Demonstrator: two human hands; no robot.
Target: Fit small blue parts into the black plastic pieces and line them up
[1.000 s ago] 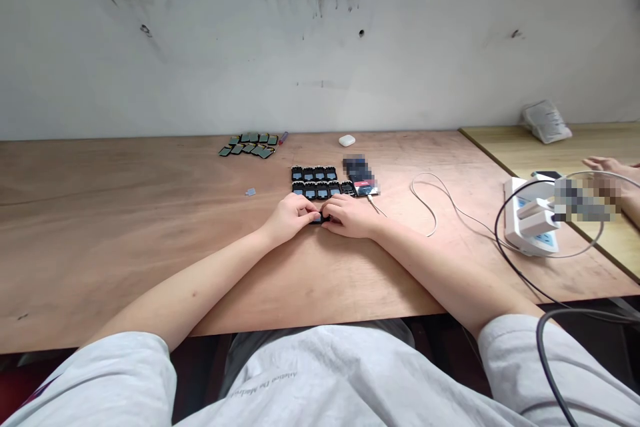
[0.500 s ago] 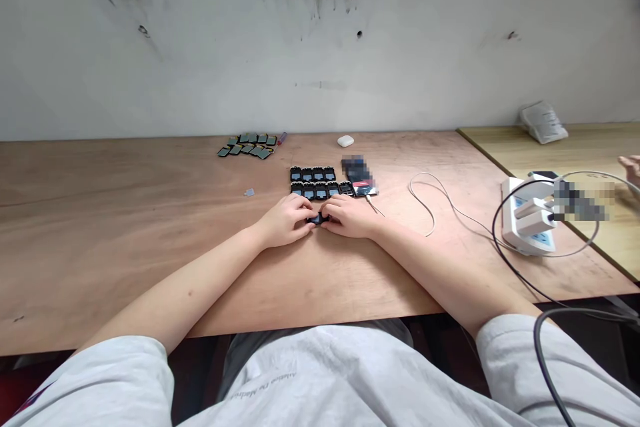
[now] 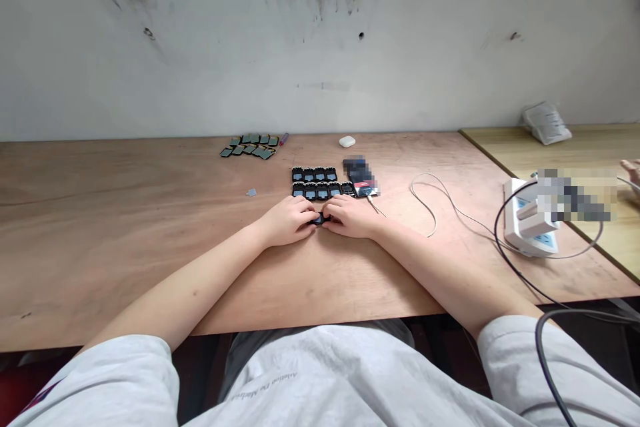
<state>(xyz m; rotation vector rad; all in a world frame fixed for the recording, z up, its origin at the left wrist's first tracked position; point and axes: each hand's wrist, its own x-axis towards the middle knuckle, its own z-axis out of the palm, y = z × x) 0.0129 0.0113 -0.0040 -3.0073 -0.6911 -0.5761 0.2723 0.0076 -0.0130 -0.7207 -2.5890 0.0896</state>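
My left hand (image 3: 289, 221) and my right hand (image 3: 351, 217) rest together on the wooden table (image 3: 150, 227), fingers curled and pinched around a small black part (image 3: 319, 218) between them. Just beyond my fingers lie two rows of black framed modules (image 3: 320, 183) with bluish screens. A loose group of small green-grey panels (image 3: 250, 145) sits farther back to the left. A tiny grey piece (image 3: 251, 192) lies alone left of the rows.
A white earbud case (image 3: 347, 141) sits near the wall. A white cable (image 3: 440, 203) loops right of my hands toward a white power strip (image 3: 530, 223). A black cable (image 3: 545, 340) hangs at the right. Another person's hand (image 3: 631, 170) shows at the right edge.
My hands stay pressed on the small black part with only slight finger shifts. The other person's hand at the right has drawn back toward the frame edge.
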